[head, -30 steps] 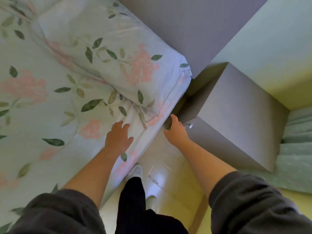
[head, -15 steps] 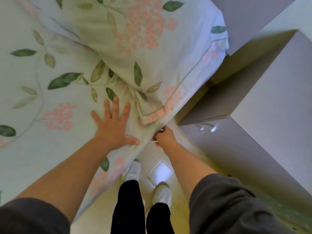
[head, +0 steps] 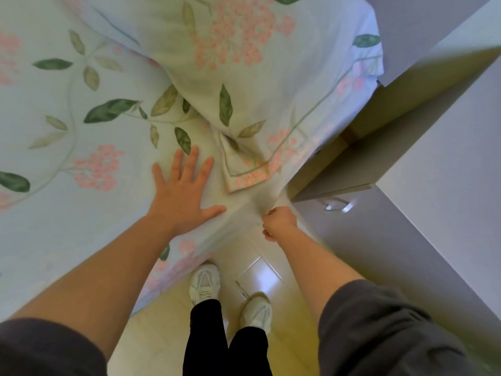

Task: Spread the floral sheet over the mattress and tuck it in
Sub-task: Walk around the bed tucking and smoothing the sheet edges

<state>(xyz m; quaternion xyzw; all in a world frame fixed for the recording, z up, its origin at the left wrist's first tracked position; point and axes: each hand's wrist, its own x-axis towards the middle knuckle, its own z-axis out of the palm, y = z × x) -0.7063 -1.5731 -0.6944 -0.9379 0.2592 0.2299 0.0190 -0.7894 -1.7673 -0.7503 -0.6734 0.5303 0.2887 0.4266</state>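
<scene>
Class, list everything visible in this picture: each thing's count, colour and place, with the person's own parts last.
floral sheet: one, pale blue with pink flowers and green leaves, over the bed, left.
pillow: one, same floral print, top centre, on the sheet.
cabinet: one, grey-white, right of the bed.
floor: one, cream tiles, bottom centre.
shoes: two, white, on the floor.
sleeves: two, dark grey, bottom corners.
left hand: one, bare, flat on the sheet.
right hand: one, bare, gripping the sheet edge at the corner.

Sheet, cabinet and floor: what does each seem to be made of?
Sheet: thin matte cloth, probably cotton; it bunches into folds where the right hand grips it. Cabinet: smooth matte grey board, painted or laminated. Floor: glossy tile, judging by seams and bright reflections.
</scene>
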